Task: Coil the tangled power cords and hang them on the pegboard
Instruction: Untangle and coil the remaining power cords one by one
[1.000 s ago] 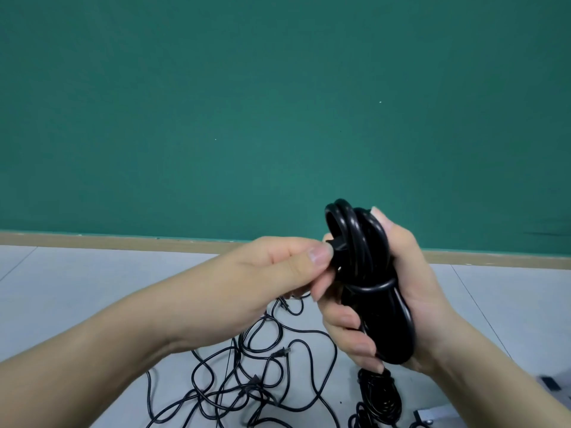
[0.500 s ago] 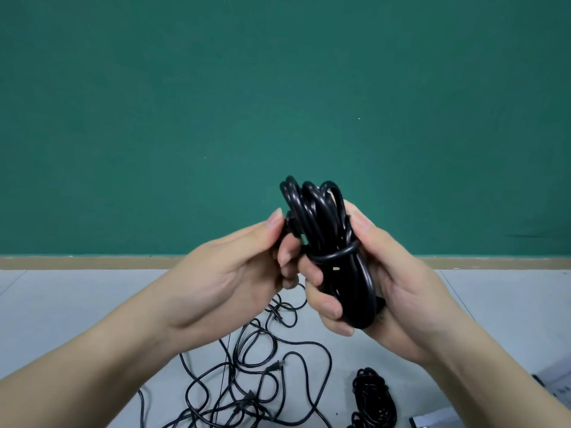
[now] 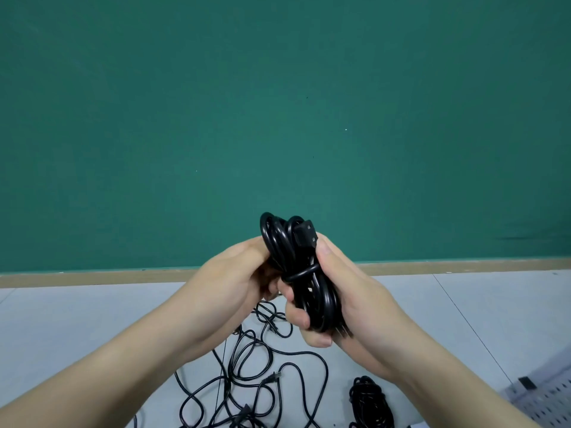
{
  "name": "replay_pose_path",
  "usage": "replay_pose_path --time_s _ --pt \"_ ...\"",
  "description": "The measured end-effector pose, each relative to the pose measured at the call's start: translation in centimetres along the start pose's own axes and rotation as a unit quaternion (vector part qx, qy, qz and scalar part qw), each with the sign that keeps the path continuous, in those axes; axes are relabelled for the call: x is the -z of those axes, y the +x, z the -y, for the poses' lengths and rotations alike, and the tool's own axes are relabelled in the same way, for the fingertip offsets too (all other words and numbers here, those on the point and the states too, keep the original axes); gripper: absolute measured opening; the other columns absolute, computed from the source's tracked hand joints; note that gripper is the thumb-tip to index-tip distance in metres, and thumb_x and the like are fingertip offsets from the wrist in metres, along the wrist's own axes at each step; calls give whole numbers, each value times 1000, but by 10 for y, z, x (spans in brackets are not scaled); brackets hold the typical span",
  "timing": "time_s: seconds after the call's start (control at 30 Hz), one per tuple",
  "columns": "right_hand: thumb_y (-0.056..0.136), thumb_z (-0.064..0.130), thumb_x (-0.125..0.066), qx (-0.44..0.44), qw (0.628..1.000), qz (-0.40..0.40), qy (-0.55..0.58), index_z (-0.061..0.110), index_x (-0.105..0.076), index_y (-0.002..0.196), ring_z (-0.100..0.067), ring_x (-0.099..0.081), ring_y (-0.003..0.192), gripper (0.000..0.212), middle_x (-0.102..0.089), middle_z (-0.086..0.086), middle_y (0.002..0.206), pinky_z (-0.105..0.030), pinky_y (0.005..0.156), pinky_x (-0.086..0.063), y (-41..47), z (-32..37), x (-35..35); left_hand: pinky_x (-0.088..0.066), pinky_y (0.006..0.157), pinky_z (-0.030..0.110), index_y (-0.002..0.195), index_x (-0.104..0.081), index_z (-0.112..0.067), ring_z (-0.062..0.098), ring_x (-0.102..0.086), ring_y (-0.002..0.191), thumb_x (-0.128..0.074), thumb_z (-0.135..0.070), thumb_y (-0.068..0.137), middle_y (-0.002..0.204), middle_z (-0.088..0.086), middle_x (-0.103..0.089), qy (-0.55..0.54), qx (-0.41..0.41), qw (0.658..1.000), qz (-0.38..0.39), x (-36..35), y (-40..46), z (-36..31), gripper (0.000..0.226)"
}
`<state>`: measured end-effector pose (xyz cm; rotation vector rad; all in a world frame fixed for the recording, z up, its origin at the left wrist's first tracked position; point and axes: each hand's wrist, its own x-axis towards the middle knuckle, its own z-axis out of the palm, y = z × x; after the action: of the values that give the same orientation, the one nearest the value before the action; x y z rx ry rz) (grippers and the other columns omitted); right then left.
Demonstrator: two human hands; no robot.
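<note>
Both hands are holding up one coiled black cord [image 3: 304,273] in front of the green wall [image 3: 278,103], up off the floor. The right hand [image 3: 346,301] is gripping the bundle, fingers curling around its lower half and thumb lying up along the right side next to the plug [image 3: 307,233] sticking out on top. The left hand [image 3: 238,279] is coming in from the left, fingers curling against the upper loops; whether it's really clamping them I can't tell. One turn of cord is wrapping around the middle. Down on the grey floor [image 3: 77,319] the tangled cords [image 3: 247,375] are lying loose, with another coiled bundle [image 3: 370,403] near the pegboard [image 3: 547,396] corner.
</note>
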<state>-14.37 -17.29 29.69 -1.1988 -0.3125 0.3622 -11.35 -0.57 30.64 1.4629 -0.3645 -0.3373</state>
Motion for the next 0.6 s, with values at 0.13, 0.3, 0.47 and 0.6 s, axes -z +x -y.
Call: replay_pose_path --time_s 0.13,0.3,0.47,0.6 --pt "100 53 -42 5 991 -55 -122 42 -61 128 -17 -49 60 36 -60 -4 81 -28 51 -31 2 -1 3 -40 66 35 105 -61 7 25 -50 70 -22 -72 101 83 21 -56 14 27 998 -47 8 6 -2 88" --pt "101 52 -42 -11 984 -40 -175 50 -58 132 -18 -54 66 34 -63 1 83 -26 55 -39 -1 -9 0 -44 75 44 85 -64 -1 21 -54 67 -41 -63 94 73 11 -65 170 1 983 -71 13 2 4 66" --pt "96 59 -48 2 978 -31 -206 49 -55 135 -22 -49 74 41 -59 -2 88 -24 56 -40 1 -13 2 -38 75 41 78 -63 1 22 -48 71 -50 -36 106 74 11 -57 55 -7 992 -112 16 4 5 49" --pt "94 56 -52 -12 980 -35 -196 31 -64 121 -22 -50 73 39 -59 1 85 -23 54 -41 5 -17 2 -46 74 48 76 -60 -12 26 -52 68 -50 -47 106 72 8 -59 120 -33 987 -106 18 5 7 47"
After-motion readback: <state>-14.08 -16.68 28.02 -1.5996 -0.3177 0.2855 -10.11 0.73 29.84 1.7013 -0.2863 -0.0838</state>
